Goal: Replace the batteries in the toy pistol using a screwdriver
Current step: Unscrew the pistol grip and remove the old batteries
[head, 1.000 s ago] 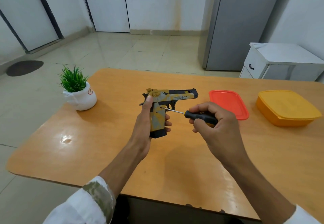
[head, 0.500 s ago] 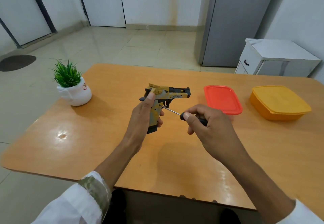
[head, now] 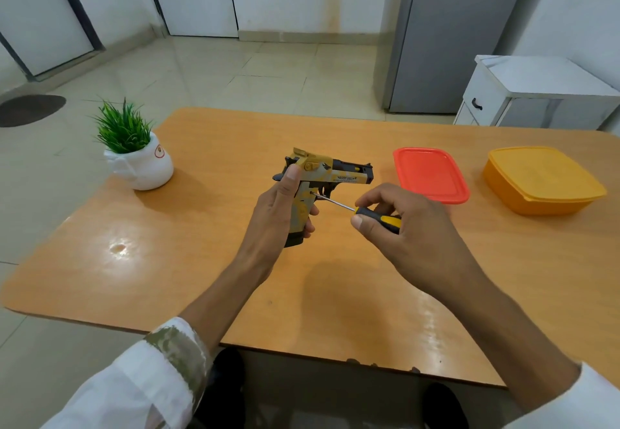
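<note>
A yellow, grey and black toy pistol (head: 330,173) is held upright above the middle of the wooden table (head: 201,260), barrel pointing right. My left hand (head: 278,217) grips its handle, thumb up along the back. My right hand (head: 406,230) grips the black and yellow handle of a screwdriver (head: 375,217). The thin metal shaft runs up and left, and its tip touches the side of the pistol's grip just below the trigger. No batteries are visible.
A red lid (head: 429,175) lies flat to the right of the pistol. Further right sits a closed yellow box (head: 540,180). A small green plant in a white pot (head: 137,156) stands at the table's left. A white cabinet (head: 536,93) stands behind the table.
The pistol and both hands stay together, the screwdriver tip still at the grip. My right hand's fingers have shifted on the handle, showing its yellow part. The camera has moved slightly.
</note>
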